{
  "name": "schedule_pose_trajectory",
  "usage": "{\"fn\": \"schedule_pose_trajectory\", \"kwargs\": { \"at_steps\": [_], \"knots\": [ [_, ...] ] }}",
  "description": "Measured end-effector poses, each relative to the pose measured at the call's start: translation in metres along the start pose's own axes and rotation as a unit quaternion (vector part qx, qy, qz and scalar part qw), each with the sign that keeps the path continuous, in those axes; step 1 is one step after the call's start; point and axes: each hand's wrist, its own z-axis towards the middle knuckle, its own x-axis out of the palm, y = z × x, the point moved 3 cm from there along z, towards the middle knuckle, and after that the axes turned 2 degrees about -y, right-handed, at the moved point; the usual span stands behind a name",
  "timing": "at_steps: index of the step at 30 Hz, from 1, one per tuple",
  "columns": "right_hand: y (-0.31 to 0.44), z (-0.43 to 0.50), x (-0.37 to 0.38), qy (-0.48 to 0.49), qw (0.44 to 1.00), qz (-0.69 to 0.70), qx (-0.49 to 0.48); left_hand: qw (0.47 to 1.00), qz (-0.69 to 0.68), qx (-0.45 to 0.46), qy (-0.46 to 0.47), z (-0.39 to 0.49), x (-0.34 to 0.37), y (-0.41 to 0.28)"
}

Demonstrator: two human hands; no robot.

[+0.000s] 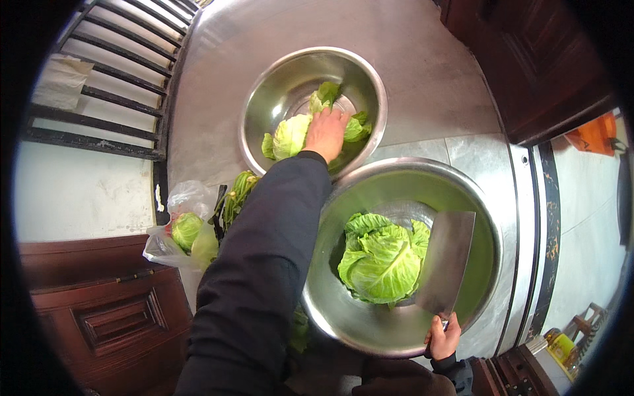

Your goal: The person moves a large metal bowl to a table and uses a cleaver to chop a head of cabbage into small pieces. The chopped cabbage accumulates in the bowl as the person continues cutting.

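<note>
My left hand point(328, 132) reaches into the farther steel basin point(250, 116), resting on cut or loose cabbage pieces. A pale cabbage piece point(291, 137) lies just left of it, and green leaves point(357, 127) lie to its right. Its fingertips touch the leafy pieces; whether they grip one I cannot tell. My right hand point(443, 336) grips the handle of a cleaver point(448, 260), whose broad blade stands over the right side of the nearer, larger steel basin point(483, 208). A leafy green cabbage point(386, 262) sits in that basin, left of the blade.
Left of my left sleeve, a plastic bag point(161, 247) holds a cabbage point(186, 231), with wilted green stems point(238, 195) beside it. Dark wooden doors point(119, 317) and black metal railings point(124, 101) stand at left. Another wooden door point(525, 59) is at upper right.
</note>
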Motion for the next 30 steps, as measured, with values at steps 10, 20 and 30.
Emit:
{"fn": "schedule_pose_trajectory", "kwargs": {
  "at_steps": [10, 20, 30],
  "knots": [
    [0.006, 0.002, 0.001, -0.029, 1.000, 0.008, -0.008, 0.913, -0.287, 0.082, -0.279, -0.066, -0.124, 0.028],
    [0.002, -0.001, -0.004, -0.040, 0.997, 0.070, 0.015, 0.931, -0.078, 0.352, 0.056, -0.223, -0.205, -0.094],
    [0.005, -0.009, -0.002, -0.014, 0.995, 0.094, 0.003, 0.903, -0.244, 0.352, -0.022, -0.219, -0.119, -0.166]
  ]
}}
